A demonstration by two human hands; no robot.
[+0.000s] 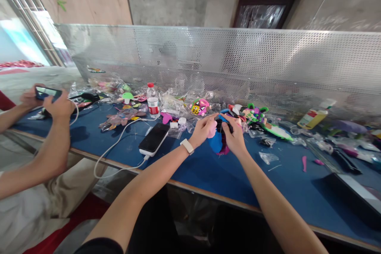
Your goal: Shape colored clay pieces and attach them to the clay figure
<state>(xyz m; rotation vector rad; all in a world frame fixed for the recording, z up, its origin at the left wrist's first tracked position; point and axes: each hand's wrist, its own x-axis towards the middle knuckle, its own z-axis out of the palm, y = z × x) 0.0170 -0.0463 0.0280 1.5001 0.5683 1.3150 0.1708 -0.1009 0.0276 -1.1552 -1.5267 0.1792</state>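
Observation:
Over the blue tabletop (190, 170), both hands meet on a soft-looking blue, black and magenta craft piece (214, 143). My left hand (203, 130), with a pale band on its wrist, is closed at the left side of the piece. A small pink lump (212, 129) shows at its fingers; whether it is part of the craft piece I cannot tell. From the right, my right hand (234, 133) presses its bent fingers against the black part. Fingers hide much of the upper part of the piece.
A phone on a white power bank (153, 139) with a looping cable lies to the left. Behind stand a red-capped bottle (152, 101) and a cat-faced craft (200, 107) amid plastic wrappers. Pump bottle (315, 117) at right. Another person's hands (55, 101) hold a phone.

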